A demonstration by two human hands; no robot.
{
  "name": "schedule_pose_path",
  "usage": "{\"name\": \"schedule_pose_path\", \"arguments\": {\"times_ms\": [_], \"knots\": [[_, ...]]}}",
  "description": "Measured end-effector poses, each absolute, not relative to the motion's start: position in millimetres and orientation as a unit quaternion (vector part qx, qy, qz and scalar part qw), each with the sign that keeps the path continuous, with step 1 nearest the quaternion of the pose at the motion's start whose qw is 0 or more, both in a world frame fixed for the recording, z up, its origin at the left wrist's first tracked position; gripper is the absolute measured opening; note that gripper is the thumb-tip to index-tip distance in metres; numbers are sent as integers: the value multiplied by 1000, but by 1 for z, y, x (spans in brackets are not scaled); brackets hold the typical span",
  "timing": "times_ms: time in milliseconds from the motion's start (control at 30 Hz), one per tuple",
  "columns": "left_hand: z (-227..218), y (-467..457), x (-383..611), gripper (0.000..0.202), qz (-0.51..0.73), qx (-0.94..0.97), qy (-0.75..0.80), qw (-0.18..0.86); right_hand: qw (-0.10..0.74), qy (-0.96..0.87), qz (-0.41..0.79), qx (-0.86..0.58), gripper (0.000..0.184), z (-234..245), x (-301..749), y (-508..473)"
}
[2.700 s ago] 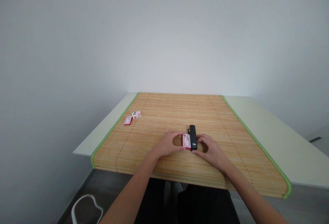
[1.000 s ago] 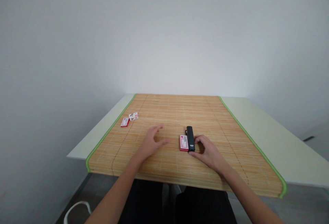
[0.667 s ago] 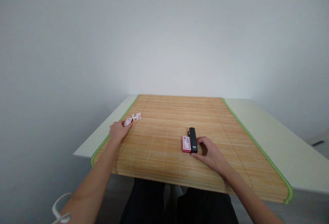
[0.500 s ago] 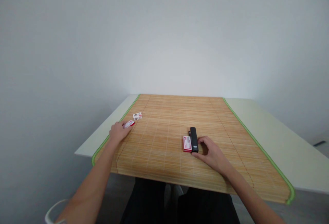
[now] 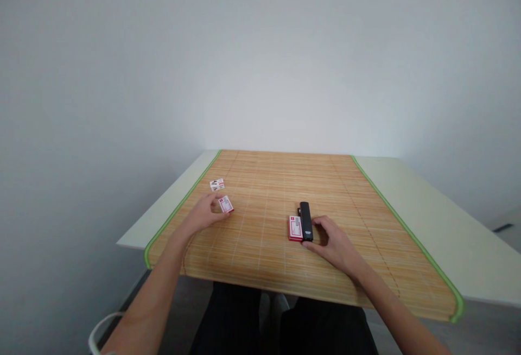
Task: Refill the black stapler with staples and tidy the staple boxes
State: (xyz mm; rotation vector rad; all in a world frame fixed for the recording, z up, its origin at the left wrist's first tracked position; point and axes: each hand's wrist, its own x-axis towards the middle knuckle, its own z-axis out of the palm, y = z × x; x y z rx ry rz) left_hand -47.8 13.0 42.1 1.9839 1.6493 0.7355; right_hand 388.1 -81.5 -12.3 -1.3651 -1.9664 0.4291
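Observation:
My left hand point(image 5: 205, 213) grips a small red and white box point(image 5: 226, 204) between thumb and fingers, over the left part of the mat. Just behind it lies a small white printed box point(image 5: 217, 184). Right of the middle, a black stapler point(image 5: 306, 221) lies lengthwise on the mat, its near end pointing toward me. My right hand point(image 5: 334, 242) holds the stapler's near end, thumb at the front and fingers along the right side. Touching or very near the stapler's left side is another red and white box point(image 5: 295, 228), lying flat.
A bamboo mat point(image 5: 260, 257) with green edging covers the middle of the white table point(image 5: 423, 219). Behind the table rises a plain wall point(image 5: 260, 73). My dark-clothed legs point(image 5: 325, 322) are under the front edge. A white cable point(image 5: 97, 330) is by my left forearm.
My left hand has moved right and slightly toward me, carrying the red and white box away from beside the white printed box. My right hand and the stapler stay in place.

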Motion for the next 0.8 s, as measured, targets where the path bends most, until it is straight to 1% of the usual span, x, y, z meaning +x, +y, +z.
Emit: {"name": "schedule_pose_path", "arguments": {"times_ms": [100,200,333,500,800], "knots": [[42,-9,4,66,284,755,512,293,350,-758,165,-524,50,-11,387,-82],[41,-29,60,73,299,787,435,318,353,-758,162,-523,50,-11,387,-81],[39,-34,108,69,307,810,381,324,356,-758,164,-521,49,-11,386,-82],[36,-24,121,67,278,838,344,319,354,-760,164,-519,48,-6,384,-84],[30,-26,125,67,289,820,330,368,363,-765,162,-506,44,-9,385,-83]]}}
